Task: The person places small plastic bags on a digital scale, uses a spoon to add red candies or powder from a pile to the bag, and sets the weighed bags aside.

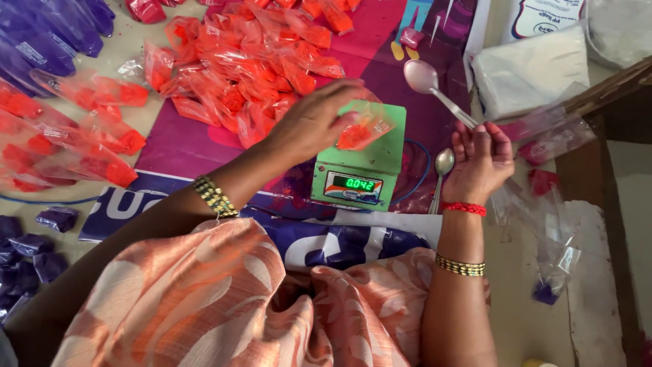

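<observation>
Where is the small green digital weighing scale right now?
In the head view, the small green digital weighing scale sits centre frame, under the left hand holding a clear packet of orange powder, left of the right hand gripping a metal spoon.

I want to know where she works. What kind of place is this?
Probably a small packing spot on the floor, where coloured powder is weighed into bags: a green scale, a heap of orange packets, and a spoon in the right hand.

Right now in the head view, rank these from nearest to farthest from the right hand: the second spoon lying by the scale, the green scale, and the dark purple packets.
From the right hand:
1. Second spoon, just to its left.
2. Green scale, further left, centre.
3. Dark purple packets, far upper left.
</observation>
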